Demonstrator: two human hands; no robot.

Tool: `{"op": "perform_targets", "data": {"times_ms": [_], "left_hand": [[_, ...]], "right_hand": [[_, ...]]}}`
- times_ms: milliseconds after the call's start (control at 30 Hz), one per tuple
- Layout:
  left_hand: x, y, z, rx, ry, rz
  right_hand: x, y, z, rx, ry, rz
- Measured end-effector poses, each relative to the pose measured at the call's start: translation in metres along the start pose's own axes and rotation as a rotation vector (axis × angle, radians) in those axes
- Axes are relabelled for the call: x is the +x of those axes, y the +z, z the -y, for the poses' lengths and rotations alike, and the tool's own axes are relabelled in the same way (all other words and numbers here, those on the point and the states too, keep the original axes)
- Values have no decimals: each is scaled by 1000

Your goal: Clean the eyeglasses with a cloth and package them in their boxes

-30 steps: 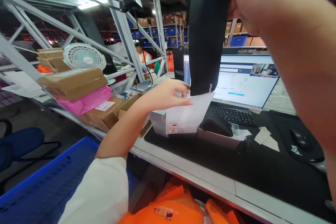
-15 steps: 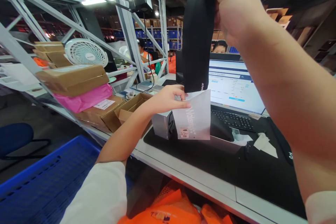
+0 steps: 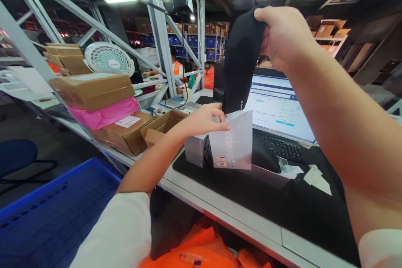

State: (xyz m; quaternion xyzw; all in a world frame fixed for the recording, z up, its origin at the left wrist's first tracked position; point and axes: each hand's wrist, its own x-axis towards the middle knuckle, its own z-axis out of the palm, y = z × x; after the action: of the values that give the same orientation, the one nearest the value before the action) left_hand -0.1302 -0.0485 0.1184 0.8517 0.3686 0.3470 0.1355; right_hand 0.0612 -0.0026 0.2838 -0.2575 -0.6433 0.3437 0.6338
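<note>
My right hand (image 3: 284, 35) is raised in front of the monitor, closed on the upper end of a long black fabric band (image 3: 241, 58). The band hangs down at a slant, bowed, and its lower end with small white print meets the mouth of a pale translucent pouch (image 3: 235, 142). Whether the end lies inside or behind the pouch edge is hard to tell. My left hand (image 3: 212, 119) pinches the pouch at its upper left rim. The pouch stands upright, with lettering and a small label on it. Just left of it is a grey box (image 3: 196, 150) with a black mark.
A black desk mat (image 3: 266, 205) covers the worktop. Behind are a keyboard (image 3: 279, 148) and a monitor (image 3: 282, 100); scrap paper (image 3: 317, 178) lies at right. An open carton (image 3: 165, 125), stacked parcels (image 3: 94, 92), a fan (image 3: 109, 58) and a blue crate (image 3: 59, 213) are left.
My right hand has come down a little, and the band, straight before, now bows and slants with its lower end at the pouch mouth. My left hand keeps its hold. The view has tilted up slightly.
</note>
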Motion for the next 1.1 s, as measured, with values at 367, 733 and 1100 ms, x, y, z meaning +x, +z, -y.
{"op": "perform_targets", "data": {"times_ms": [367, 733, 1100], "left_hand": [[5, 9, 4, -67, 24, 2], [5, 21, 7, -32, -14, -56], [-2, 23, 12, -93, 76, -7]], "right_hand": [[-13, 4, 6, 65, 38, 41], [-44, 6, 16, 103, 62, 99], [-32, -5, -14, 42, 29, 81]]}}
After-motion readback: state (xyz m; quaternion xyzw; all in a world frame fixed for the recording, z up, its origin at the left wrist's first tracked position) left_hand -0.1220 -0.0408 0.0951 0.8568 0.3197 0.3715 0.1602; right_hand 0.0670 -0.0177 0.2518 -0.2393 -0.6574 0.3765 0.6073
